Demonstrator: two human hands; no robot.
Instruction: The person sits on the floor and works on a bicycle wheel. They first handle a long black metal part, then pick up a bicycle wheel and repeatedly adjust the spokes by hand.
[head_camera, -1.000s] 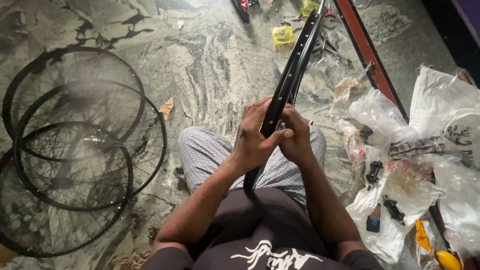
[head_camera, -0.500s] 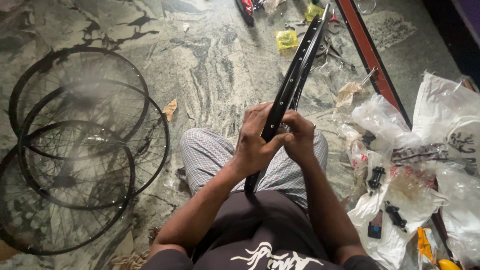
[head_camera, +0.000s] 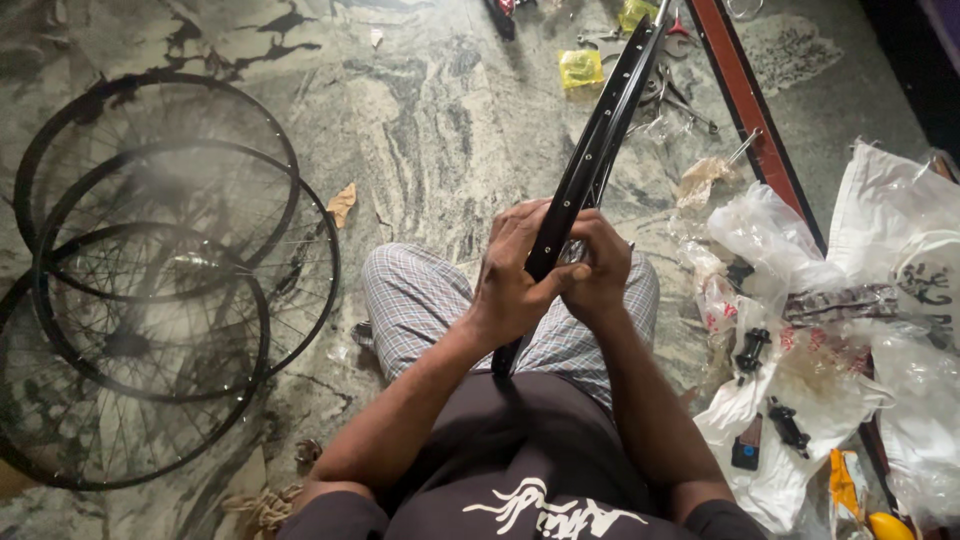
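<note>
Right, status: you've got the black wheel rim (head_camera: 600, 140) standing on edge across your lap, its near end down between your knees and the far end tilted away over the marble floor (head_camera: 420, 130). Your left hand (head_camera: 515, 275) is wrapped around the rim from the left, thumb laid along its inner face. Your right hand (head_camera: 598, 268) is closed on the same spot from the other side, fingertips pinched at the rim wall. Whether there's a nipple or spoke end under those fingers, can't tell; it's hidden.

For this bit, my read:
- Keep the left hand as the clamp and let only the right do the fine work. The rim is long and top-heavy, so it will want to swing.
- Brace the lower end against your thigh so the hole you're working on stays put.
- Work facing the inner face, where the row of small holes shows.

Surroundings: three spoked wheels (head_camera: 160, 290) are stacked flat on your left, well apart from you. Clear plastic bags (head_camera: 800, 300) with small black parts sit just right of your knee, an orange-red bar (head_camera: 750, 110) runs behind them, and loose tools lie near the rim's far end.
</note>
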